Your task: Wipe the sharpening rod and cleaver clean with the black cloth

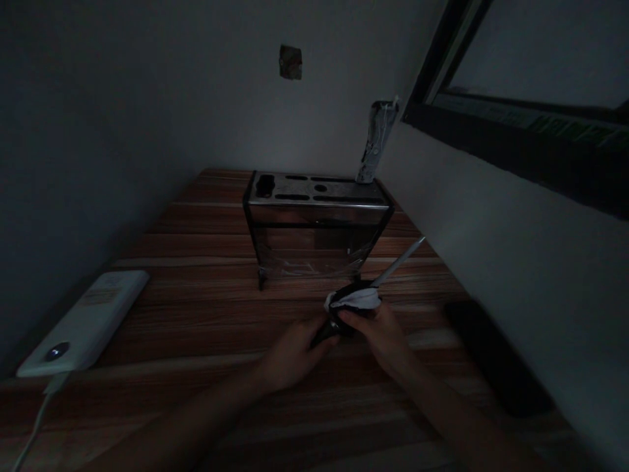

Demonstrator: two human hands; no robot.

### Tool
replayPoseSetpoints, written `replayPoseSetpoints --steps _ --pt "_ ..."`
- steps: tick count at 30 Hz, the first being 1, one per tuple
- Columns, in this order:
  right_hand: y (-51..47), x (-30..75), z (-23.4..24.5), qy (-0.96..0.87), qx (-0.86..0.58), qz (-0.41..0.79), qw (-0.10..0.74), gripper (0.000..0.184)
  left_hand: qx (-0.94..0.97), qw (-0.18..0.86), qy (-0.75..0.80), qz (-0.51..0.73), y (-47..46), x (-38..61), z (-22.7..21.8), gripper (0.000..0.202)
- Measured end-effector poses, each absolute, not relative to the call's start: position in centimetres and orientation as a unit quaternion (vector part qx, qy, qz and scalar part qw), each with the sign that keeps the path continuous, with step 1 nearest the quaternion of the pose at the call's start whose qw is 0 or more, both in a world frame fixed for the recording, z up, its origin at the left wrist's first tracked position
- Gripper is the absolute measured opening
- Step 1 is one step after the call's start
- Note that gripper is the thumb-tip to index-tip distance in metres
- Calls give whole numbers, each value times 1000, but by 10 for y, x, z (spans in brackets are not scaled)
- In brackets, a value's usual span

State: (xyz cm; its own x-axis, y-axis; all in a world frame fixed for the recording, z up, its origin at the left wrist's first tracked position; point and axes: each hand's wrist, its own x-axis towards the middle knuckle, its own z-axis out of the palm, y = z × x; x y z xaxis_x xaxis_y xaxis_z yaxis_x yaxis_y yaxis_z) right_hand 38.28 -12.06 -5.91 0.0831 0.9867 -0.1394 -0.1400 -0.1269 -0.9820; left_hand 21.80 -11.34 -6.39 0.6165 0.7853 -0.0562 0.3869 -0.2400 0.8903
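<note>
Black-handled tool (322, 334) and cloth (361, 299) outside slotted rack (314, 214)

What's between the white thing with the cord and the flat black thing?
The left hand, dark handle, white cloth and right hand, seen in the head view.

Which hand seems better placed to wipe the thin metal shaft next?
Probably the right hand: it holds the white cloth close to the shaft, while the left hand grips the black handle.

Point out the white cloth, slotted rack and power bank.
White cloth (362, 299): head view, middle of its visible part.
Slotted rack (317, 214): head view, metal strip below its top.
Power bank (93, 318): head view, its top face.
</note>
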Motion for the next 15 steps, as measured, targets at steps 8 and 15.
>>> replayPoseSetpoints --steps 8,15 --pt "-119 384 -53 -450 -509 532 506 23 759 486 383 204 -113 218 -62 22" --pt "-110 393 -49 -439 -517 494 544 22 758 472 409 188 -113 219 -62 23"
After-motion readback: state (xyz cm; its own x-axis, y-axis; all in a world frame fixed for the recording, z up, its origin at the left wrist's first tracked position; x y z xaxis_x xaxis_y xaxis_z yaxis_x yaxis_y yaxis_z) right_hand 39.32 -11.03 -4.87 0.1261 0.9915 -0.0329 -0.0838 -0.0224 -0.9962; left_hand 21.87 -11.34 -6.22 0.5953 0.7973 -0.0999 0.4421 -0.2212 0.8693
